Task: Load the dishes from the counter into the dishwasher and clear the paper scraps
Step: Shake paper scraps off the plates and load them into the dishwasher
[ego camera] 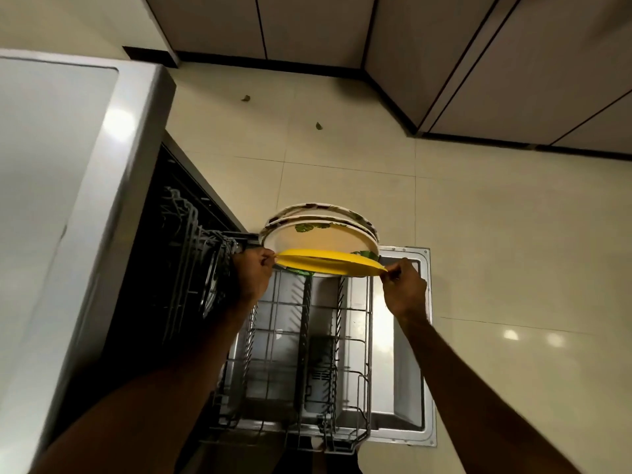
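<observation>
A yellow plate (330, 262) stands on edge at the far end of the pulled-out lower dishwasher rack (355, 336). My left hand (251, 273) pinches its left rim and my right hand (403, 287) pinches its right rim. Right behind it stand two white plates with leaf patterns (321, 230), upright in the same rack. The rest of the rack holds nothing that I can see. The dishwasher door (407, 371) lies open flat under the rack.
The white counter top (51, 165) runs along the left above the dishwasher's dark opening, where the upper rack (191, 241) shows. Beige floor tiles spread ahead with two small green scraps (318, 125). Cabinet fronts (496, 63) close the far side and right.
</observation>
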Tool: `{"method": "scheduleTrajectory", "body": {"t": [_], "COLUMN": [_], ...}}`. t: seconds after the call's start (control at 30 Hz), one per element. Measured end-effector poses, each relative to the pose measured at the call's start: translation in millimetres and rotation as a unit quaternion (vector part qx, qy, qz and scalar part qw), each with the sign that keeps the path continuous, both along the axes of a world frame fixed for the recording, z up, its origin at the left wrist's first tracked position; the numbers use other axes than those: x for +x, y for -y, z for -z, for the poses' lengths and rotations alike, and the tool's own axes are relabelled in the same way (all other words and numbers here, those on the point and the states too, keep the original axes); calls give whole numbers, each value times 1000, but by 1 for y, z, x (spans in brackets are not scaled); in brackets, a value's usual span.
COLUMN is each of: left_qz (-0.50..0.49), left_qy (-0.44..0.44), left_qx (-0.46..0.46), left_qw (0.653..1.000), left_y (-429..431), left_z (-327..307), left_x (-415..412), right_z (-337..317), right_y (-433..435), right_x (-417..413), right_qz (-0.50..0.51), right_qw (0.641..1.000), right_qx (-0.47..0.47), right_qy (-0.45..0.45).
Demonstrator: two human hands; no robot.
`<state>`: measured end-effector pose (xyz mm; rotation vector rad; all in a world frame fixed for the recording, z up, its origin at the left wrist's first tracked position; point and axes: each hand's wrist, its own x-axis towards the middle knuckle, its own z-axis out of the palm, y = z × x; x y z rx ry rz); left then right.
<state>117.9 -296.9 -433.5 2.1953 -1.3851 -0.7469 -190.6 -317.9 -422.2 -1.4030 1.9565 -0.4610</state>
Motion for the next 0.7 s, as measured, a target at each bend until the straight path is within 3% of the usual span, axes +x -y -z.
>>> {"method": "scheduleTrajectory", "body": {"t": [0.3,0.5,0.7], "left_qz": [-15,28,45], "left_qy": [-13,-90,-115], "left_qx": [33,151,203], "left_qw": [999,984,971], "left_y": [0,3,10], "left_z": [28,46,46], "left_x": [1,-11,-6], "right_z": [28,38,38], "right_y": [2,10,15], "right_x": [12,25,29], "right_qz": [26,96,63], "right_qw": [999,986,984], "right_qx": [24,93,143], "right_qy": [11,96,81]}}
